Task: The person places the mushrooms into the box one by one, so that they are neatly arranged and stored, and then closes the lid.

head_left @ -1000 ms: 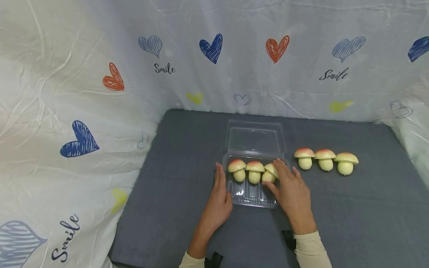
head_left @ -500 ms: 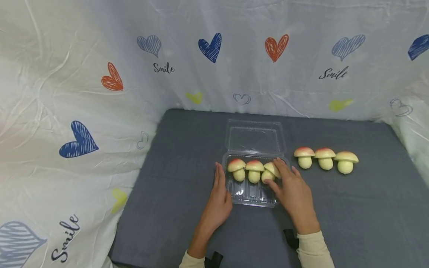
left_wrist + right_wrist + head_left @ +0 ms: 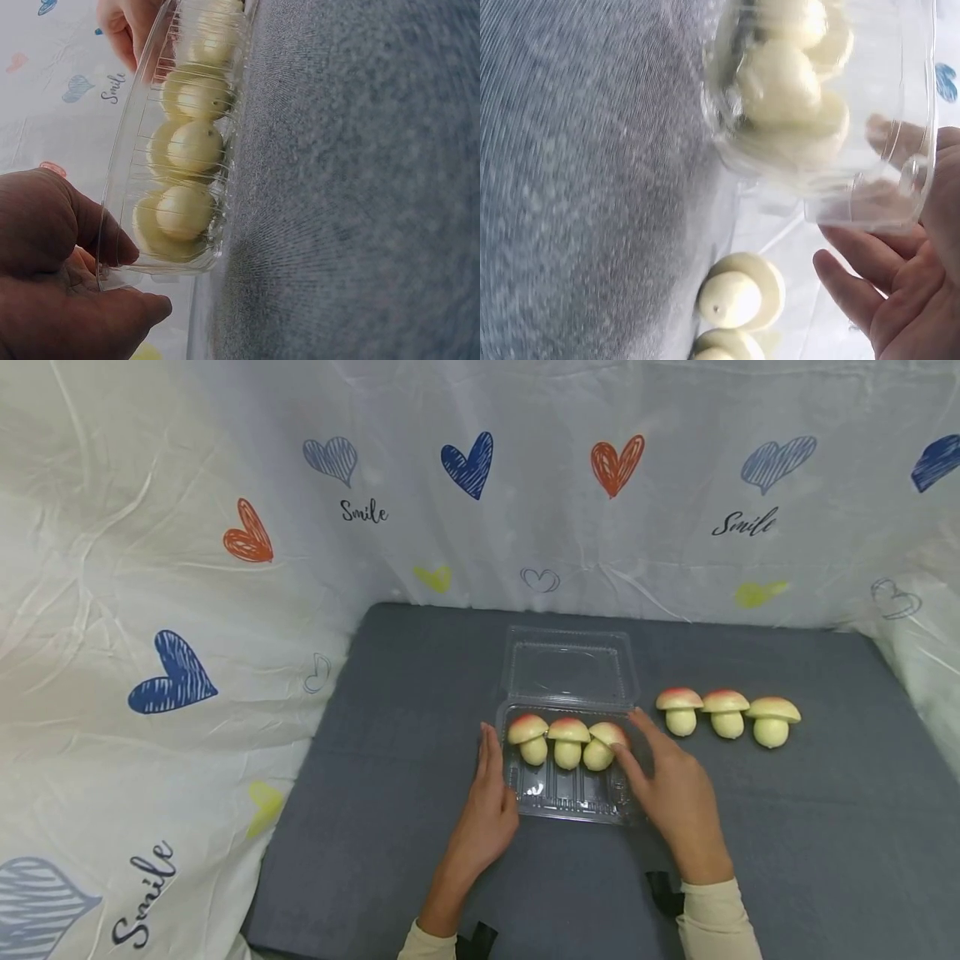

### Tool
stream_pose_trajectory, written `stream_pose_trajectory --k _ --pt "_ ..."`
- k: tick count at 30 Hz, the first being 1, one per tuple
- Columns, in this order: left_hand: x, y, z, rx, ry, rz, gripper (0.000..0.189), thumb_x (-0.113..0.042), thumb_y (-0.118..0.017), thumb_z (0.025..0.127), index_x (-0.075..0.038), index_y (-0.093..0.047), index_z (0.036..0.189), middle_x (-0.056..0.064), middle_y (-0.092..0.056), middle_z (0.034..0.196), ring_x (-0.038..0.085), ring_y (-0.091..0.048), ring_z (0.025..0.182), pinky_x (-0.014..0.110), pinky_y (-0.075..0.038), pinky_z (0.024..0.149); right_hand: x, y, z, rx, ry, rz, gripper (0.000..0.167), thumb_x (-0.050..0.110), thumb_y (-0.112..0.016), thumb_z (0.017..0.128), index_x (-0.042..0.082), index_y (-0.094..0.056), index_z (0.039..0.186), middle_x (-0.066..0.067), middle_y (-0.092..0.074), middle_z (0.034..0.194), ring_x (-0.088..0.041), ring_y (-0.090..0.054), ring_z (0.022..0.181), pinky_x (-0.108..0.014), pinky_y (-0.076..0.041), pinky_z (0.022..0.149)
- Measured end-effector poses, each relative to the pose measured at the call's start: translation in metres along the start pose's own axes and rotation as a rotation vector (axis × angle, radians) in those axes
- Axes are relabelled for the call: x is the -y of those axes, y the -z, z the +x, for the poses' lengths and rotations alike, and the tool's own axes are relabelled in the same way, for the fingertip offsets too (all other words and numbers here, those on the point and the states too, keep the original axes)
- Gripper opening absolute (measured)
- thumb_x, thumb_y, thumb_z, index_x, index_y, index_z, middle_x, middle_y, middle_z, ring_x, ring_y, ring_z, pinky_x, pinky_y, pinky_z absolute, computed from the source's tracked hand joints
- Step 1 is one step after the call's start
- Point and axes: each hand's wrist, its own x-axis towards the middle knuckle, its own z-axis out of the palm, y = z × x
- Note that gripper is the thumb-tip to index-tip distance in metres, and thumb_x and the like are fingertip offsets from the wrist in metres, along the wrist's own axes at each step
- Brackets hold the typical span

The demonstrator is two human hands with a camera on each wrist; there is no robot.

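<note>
A clear plastic clamshell box (image 3: pixel 573 810) lies on the table with its lid (image 3: pixel 572 668) folded back. Three red-capped mushrooms stand in a row along the far half of its tray: the left mushroom (image 3: pixel 531 742), the middle mushroom (image 3: pixel 567 743) and the right mushroom (image 3: pixel 603 746), which tilts a little. My left hand (image 3: pixel 486 818) grips the box's left rim, thumb inside the wall and fingers outside, as the left wrist view shows. My right hand (image 3: pixel 681 802) straddles the right rim with fingers spread; its thumb is beside the right mushroom and nothing is pinched.
To the right of the box, three more mushrooms (image 3: pixel 726 714) stand in a row on the grey tabletop (image 3: pixel 390 760). A white curtain (image 3: pixel 525 539) printed with hearts hangs behind the table and along its left side.
My right hand has let go of the right mushroom and drawn back to the right, so more of its cap shows. The left hand stays at the box's left rim.
</note>
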Motion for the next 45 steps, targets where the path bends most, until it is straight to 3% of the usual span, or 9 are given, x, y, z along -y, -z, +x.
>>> stream_pose_trajectory --k 4,9,13,21,31,36,42,45 --pt "0.000 0.000 0.000 -0.004 -0.002 0.009 0.086 0.013 -0.043 0.098 -0.002 0.004 0.168 0.014 0.010 0.177 0.023 -0.009 0.162 0.041 -0.039 0.099 -0.003 0.003 0.000 -0.026 -0.015 -0.010 0.054 0.027 -0.078 0.098 0.010 -0.063 0.147 -0.015 -0.066 0.144 -0.052 -0.072 0.091 -0.067 -0.051 0.074" --pt "0.000 0.001 0.000 -0.004 0.003 0.010 0.085 0.012 -0.043 0.099 -0.003 0.004 0.169 0.008 0.012 0.177 0.022 -0.011 0.161 0.040 -0.041 0.096 -0.007 0.008 0.000 -0.023 -0.047 -0.014 0.055 0.026 -0.077 0.099 0.012 -0.061 0.149 -0.019 -0.068 0.139 -0.052 -0.071 0.086 -0.067 -0.050 0.074" --pt "-0.001 0.000 -0.001 0.000 0.006 0.012 0.085 0.011 -0.043 0.100 -0.004 0.004 0.169 0.005 0.014 0.176 0.022 -0.021 0.158 0.036 -0.043 0.087 -0.014 0.013 -0.001 -0.021 -0.093 -0.016 0.054 0.029 -0.075 0.100 0.011 -0.060 0.149 -0.028 -0.070 0.127 -0.054 -0.069 0.079 -0.068 -0.049 0.071" --pt "0.000 -0.001 -0.001 0.001 0.012 -0.007 0.086 0.012 -0.042 0.099 -0.004 0.005 0.169 0.008 0.013 0.177 0.021 -0.018 0.159 0.040 -0.041 0.095 -0.032 0.024 0.000 -0.087 -0.148 -0.033 0.053 0.029 -0.074 0.100 0.009 -0.062 0.147 -0.038 -0.069 0.095 -0.059 -0.066 0.076 -0.071 -0.045 0.068" --pt "0.000 -0.001 -0.001 -0.004 0.010 -0.008 0.086 0.012 -0.043 0.099 -0.004 0.005 0.169 0.007 0.014 0.177 0.023 -0.025 0.155 0.037 -0.043 0.088 -0.051 0.040 0.001 -0.120 -0.244 -0.033 0.055 0.027 -0.072 0.102 0.010 -0.058 0.152 -0.034 -0.069 0.123 -0.064 -0.063 0.092 -0.072 -0.045 0.081" --pt "0.001 -0.001 -0.001 -0.002 0.009 -0.009 0.087 0.012 -0.043 0.099 -0.005 0.006 0.169 0.004 0.015 0.176 0.027 -0.031 0.151 0.035 -0.043 0.083 -0.062 0.049 0.003 -0.133 -0.274 -0.041 0.059 0.028 -0.071 0.102 0.012 -0.054 0.155 -0.037 -0.067 0.123 -0.066 -0.061 0.094 -0.073 -0.044 0.082" --pt "0.002 -0.001 -0.001 -0.005 0.005 -0.010 0.087 0.012 -0.042 0.099 -0.005 0.006 0.169 0.004 0.014 0.176 0.023 -0.024 0.155 0.037 -0.041 0.090 -0.075 0.059 0.006 -0.088 -0.313 -0.062 0.064 0.026 -0.069 0.104 0.009 -0.046 0.161 -0.030 -0.057 0.147 -0.065 -0.058 0.109 -0.074 -0.043 0.090" --pt "0.002 -0.001 -0.001 0.000 0.005 -0.013 0.087 0.012 -0.042 0.099 -0.006 0.006 0.169 0.004 0.015 0.176 0.024 -0.027 0.154 0.037 -0.042 0.089 -0.082 0.064 0.007 -0.067 -0.324 -0.083 0.064 0.024 -0.067 0.104 0.006 -0.043 0.161 -0.029 -0.052 0.153 -0.067 -0.059 0.101 -0.075 -0.043 0.086"
